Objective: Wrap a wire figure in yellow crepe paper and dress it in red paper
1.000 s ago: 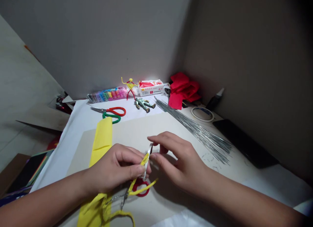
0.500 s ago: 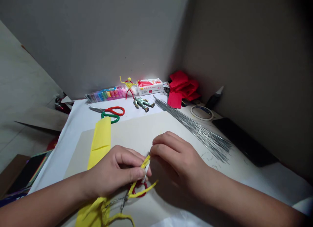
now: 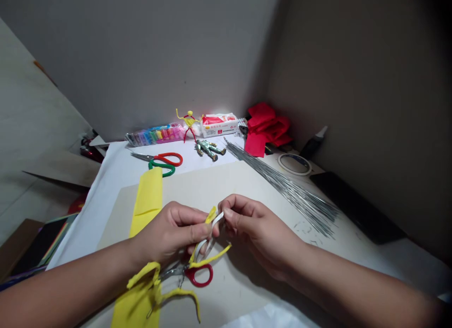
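My left hand (image 3: 178,231) pinches a yellow-wrapped wire (image 3: 211,216) between thumb and fingers, its tip poking out above them. A narrow white strip (image 3: 217,218) lies alongside that wire, and its upper end is pinched by my right hand (image 3: 256,224). The strip's lower part loops down under my left fingers. More yellow-wrapped wire ends (image 3: 180,292) spread out below my left hand; how they join is partly hidden. Scissors with a red handle (image 3: 200,276) lie beneath the wires. A folded yellow paper strip (image 3: 147,193) runs under my left forearm.
Red-and-green-handled scissors (image 3: 169,160) lie farther back. Behind them are a clay pack (image 3: 155,135), a small yellow-and-red figure (image 3: 189,121), a silvery figure (image 3: 210,149) and a white box (image 3: 219,125). Right: thin wires (image 3: 282,186), red paper (image 3: 263,125), tape roll (image 3: 294,164), dark slab (image 3: 356,208).
My right hand has turned, and its thumb now presses on the white strip. More of the strip shows, bowed out between the hands. The yellow wires have shifted, baring more of the red-handled scissors.
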`<state>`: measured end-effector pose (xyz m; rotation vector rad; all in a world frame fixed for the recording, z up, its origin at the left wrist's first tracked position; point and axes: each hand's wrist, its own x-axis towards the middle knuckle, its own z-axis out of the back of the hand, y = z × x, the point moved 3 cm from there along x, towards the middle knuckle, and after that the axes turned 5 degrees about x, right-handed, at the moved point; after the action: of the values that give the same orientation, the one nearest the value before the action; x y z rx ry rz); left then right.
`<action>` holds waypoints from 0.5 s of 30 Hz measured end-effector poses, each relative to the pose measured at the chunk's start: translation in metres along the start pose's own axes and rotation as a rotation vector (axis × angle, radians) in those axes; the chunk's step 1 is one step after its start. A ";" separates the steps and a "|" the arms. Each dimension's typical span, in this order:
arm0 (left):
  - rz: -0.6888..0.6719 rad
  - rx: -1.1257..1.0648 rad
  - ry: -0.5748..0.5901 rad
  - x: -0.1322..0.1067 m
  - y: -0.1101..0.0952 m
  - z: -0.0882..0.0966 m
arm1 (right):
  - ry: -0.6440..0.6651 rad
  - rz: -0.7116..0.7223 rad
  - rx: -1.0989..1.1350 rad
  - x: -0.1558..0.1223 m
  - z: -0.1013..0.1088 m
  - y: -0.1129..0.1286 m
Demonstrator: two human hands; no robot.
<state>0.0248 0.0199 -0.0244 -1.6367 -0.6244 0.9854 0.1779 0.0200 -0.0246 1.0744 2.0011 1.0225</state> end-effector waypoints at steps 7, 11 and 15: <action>0.011 0.021 -0.006 -0.001 0.006 0.000 | -0.178 0.146 0.094 0.010 0.029 0.021; 0.062 -0.099 -0.003 -0.001 0.010 0.002 | -0.062 0.288 -0.243 0.007 0.026 0.029; 0.090 -0.221 -0.061 0.000 0.008 0.004 | 0.097 0.254 -0.490 0.001 0.012 0.021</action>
<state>0.0205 0.0194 -0.0318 -1.8476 -0.7273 1.0653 0.1952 0.0322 -0.0123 1.0309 1.5800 1.6221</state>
